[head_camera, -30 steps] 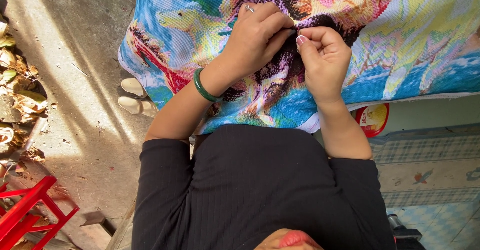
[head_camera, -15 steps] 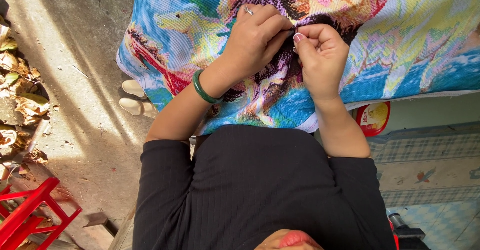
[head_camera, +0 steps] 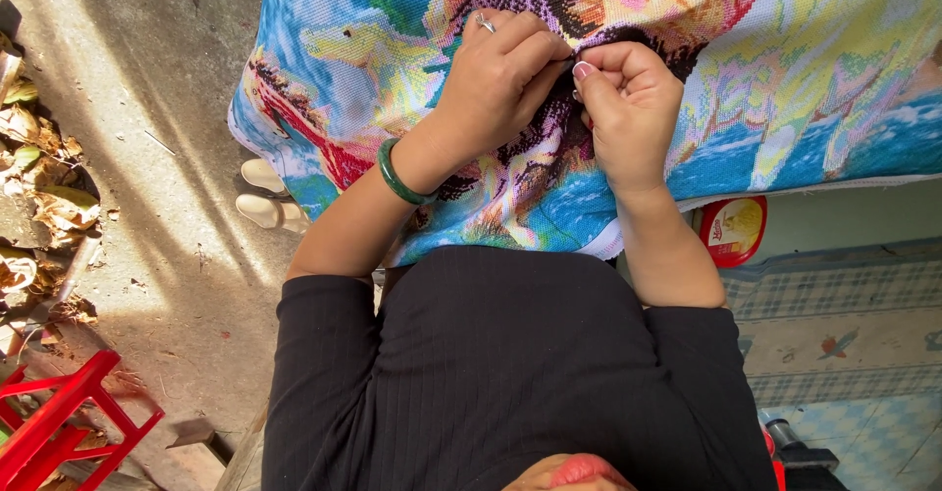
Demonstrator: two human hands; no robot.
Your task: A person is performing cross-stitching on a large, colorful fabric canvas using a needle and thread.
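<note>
Since earlier frame, our hands barely shifted, still pinching at same spot. Head view: left hand [head_camera: 496, 84], green bangle [head_camera: 400, 175] on wrist, fingers curled on colourful embroidered cloth [head_camera: 785, 69] spread over lap. Right hand [head_camera: 628, 108] pinched narrow on dark stitched patch; needle too small to tell. Red stool [head_camera: 59, 422] lower left.

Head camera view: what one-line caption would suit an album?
Both hands, left hand and right hand, pinch a colourful cross-stitch cloth.
</note>
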